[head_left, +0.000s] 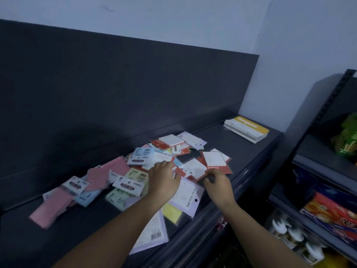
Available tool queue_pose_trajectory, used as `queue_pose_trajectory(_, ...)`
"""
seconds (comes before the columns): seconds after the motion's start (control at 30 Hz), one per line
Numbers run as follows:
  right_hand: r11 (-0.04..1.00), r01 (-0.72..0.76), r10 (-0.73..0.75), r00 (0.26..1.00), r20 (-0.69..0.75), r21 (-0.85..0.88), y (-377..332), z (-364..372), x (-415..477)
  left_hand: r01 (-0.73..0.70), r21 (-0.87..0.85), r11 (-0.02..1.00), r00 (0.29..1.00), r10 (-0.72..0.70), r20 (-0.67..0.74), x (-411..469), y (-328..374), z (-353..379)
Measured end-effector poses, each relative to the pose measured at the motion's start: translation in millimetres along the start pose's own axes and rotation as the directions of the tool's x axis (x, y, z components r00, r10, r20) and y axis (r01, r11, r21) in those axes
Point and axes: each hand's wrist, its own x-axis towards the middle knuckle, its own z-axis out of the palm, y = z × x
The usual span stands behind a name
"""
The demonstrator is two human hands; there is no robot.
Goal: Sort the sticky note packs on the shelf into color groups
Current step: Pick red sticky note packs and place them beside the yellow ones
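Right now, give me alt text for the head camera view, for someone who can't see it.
A left hand and a right hand rest on an unsorted pile of sticky note packs, pink, blue, green, yellow and white-on-red, spread on a dark shelf. A stack of booklets lies at the shelf's far right end.

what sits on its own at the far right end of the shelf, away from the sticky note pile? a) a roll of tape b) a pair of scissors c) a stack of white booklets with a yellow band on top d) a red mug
c: a stack of white booklets with a yellow band lies near the back corner of the shelf, apart from the sticky note pile.
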Motion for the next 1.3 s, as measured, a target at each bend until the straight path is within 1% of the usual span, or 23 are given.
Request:
queue_pose_trajectory(0.17, 0.997, -0.063, 0.06, 0.996, -0.071, -0.035, 29, -20, 28, -0.109, 0.029, 0.994, 0.988, 0.105, 0.11, 37, 30, 37)
queue_pose_trajectory(0.27, 0.993, -0.09, 0.087, 0.995, -0.039, -0.081, 45, -27, 48, -0.154, 0.059, 0.986, 0.974, 0.141, 0.179, 53, 49, 61)
queue_pose_trajectory(0.4, 0.992, -0.059, 0.059, 0.998, -0.002, -0.108, 62, -35, 84, -0.18, 0.104, 0.978, 0.947, 0.143, 0.288, 73, 67, 95)
queue_pose_trajectory(0.47, 0.992, -0.044, 0.047, 0.999, 0.022, -0.116, 69, -38, 106, -0.152, 0.128, 0.98, 0.946, 0.106, 0.308, 83, 73, 109)
queue_pose_trajectory(0.57, 0.991, -0.05, 0.062, 0.994, 0.094, -0.128, 78, -39, 143, -0.072, 0.156, 0.985, 0.96, 0.026, 0.279, 98, 80, 125)
queue_pose_trajectory(0.67, 0.978, -0.066, 0.11, 0.97, 0.218, -0.2, 82, -34, 174, 0.003, 0.179, 0.984, 0.964, -0.05, 0.261, 111, 82, 135)
queue_pose_trajectory(0.77, 0.955, -0.089, 0.166, 0.951, 0.262, -0.283, 81, -29, 196, 0.053, 0.17, 0.984, 0.953, -0.101, 0.287, 120, 83, 139)
queue_pose_trajectory(0.8, 0.961, -0.119, 0.187, 0.943, 0.274, -0.248, 80, -28, 203, 0.066, 0.165, 0.984, 0.948, -0.113, 0.298, 122, 83, 140)
queue_pose_trajectory(0.87, 0.969, -0.211, 0.243, 0.907, 0.344, -0.129, 78, -28, 217, 0.088, 0.14, 0.986, 0.943, -0.128, 0.308, 124, 82, 141)
queue_pose_trajectory(0.93, 0.965, -0.23, 0.263, 0.865, 0.426, -0.128, 75, -28, 228, 0.107, 0.097, 0.989, 0.948, -0.131, 0.29, 124, 84, 142)
queue_pose_trajectory(1.0, 0.962, -0.238, 0.274, 0.853, 0.444, -0.135, 76, -26, 237, 0.133, 0.072, 0.989, 0.952, -0.148, 0.268, 125, 87, 142)
queue_pose_trajectory(1.07, 0.961, -0.267, 0.269, 0.848, 0.457, -0.071, 80, -24, 242, 0.163, 0.066, 0.984, 0.952, -0.174, 0.251, 126, 89, 142)
queue_pose_trajectory(1.13, 0.949, -0.314, 0.265, 0.825, 0.498, 0.015, 81, -24, 245, 0.177, 0.038, 0.984, 0.955, -0.181, 0.233, 127, 89, 142)
queue_pose_trajectory(1.17, 0.941, -0.332, 0.249, 0.812, 0.528, 0.067, 80, -26, 246, 0.18, 0.001, 0.984, 0.959, -0.176, 0.221, 126, 89, 143)
queue_pose_trajectory(1.23, 0.927, -0.333, 0.171, 0.785, 0.596, 0.173, 75, -32, 248, 0.194, -0.094, 0.977, 0.967, -0.174, 0.186, 124, 89, 144)
queue_pose_trajectory(1.3, 0.936, -0.262, 0.056, 0.77, 0.635, 0.234, 66, -42, 251, 0.238, -0.211, 0.948, 0.965, -0.208, 0.158, 122, 91, 144)
